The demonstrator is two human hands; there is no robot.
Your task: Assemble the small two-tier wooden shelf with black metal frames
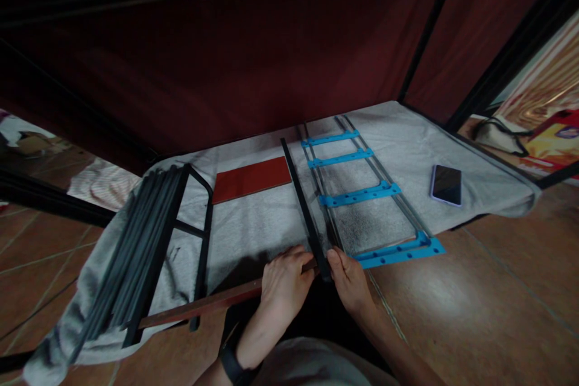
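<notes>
left hand [286, 280] grips brown board [217, 300]; curled right hand [349, 277] touches black bar [307, 217].

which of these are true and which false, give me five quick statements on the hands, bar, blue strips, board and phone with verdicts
1. The phone lies on the grey cloth, to the right of the blue strips. True.
2. Six blue strips can be seen. False: there are four.
3. The left hand and the right hand are both at the near end of the black bar. True.
4. The orange-red board lies to the right of the black bar. False: the orange-red board lies to its left.
5. A dark wristband is on the left wrist. True.
</notes>
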